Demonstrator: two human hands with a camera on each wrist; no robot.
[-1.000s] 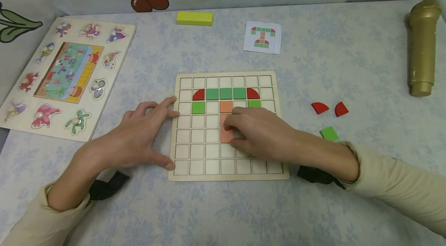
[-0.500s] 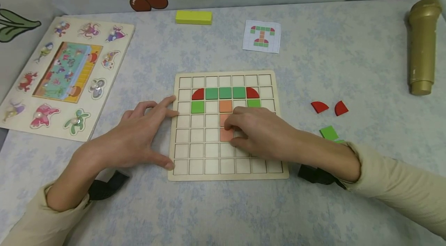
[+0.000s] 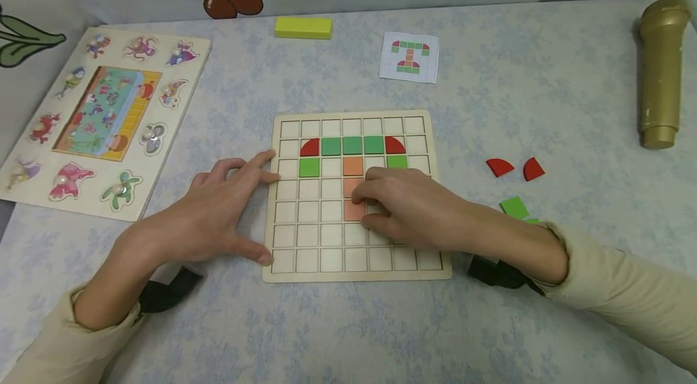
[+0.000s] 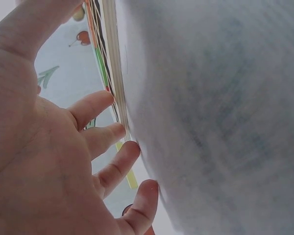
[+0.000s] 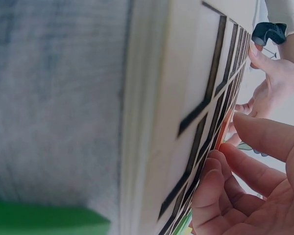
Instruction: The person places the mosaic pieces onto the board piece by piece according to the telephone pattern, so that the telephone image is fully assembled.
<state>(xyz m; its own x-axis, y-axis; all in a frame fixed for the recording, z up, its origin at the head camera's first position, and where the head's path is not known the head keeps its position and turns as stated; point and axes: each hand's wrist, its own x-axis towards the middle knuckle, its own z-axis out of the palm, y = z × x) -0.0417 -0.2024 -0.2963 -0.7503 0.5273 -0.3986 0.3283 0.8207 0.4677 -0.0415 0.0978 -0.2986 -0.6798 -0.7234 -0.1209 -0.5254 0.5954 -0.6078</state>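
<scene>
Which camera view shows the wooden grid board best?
The head view: it looks down on the wooden grid board, so its rows and columns read clearly, though the right hand covers some cells. The left wrist view shows a thin, nearly edge-on strip; the right wrist view shows one edge and several cells, steeply slanted.

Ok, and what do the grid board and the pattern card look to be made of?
Grid board: probably plywood, pale and matt; its edge shows layer-like bands in the right wrist view.
Pattern card: likely paper, thin and flat, with a matt white face and printed colours.
</scene>
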